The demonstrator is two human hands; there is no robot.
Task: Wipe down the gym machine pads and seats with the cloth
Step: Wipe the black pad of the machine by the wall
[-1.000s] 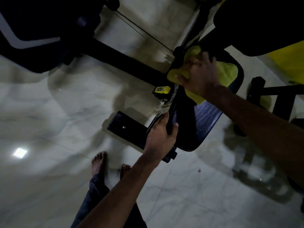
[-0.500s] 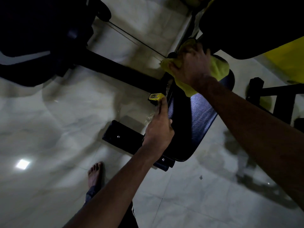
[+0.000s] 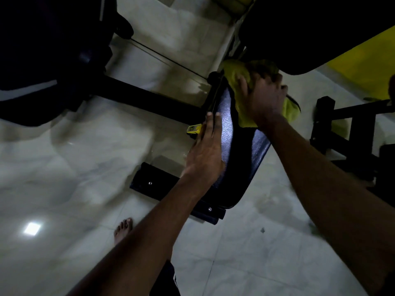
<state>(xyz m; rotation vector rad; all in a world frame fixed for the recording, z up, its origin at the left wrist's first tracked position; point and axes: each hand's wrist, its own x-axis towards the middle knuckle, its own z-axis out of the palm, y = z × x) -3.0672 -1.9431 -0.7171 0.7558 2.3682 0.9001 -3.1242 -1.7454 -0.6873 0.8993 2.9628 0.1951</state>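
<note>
Fingers [image 3: 210, 127] of the left hand [image 3: 205, 159], earlier curled round the seat [image 3: 241, 167] edge, now lie straight, while the right hand [image 3: 265, 99] clutches the cloth [image 3: 237, 73], wiping at upper centre.

The floor [image 3: 85, 189] is glossy pale marble-look tile, with a bright square of reflected light [image 3: 32, 228] at lower left. Standing on it are a long black frame beam [image 3: 139, 97], a flat black foot plate [image 3: 154, 184] with a bolt head, and another black frame [image 3: 359, 129] at right. One bare foot [image 3: 123, 229] is planted near the plate, and a small dark speck [image 3: 262, 230] lies on a tile further right. Above the plate the dark textured seat pad [image 3: 241, 167] carries a bunched yellow-green cloth [image 3: 235, 73] at its far end (partly in shadow)
</note>
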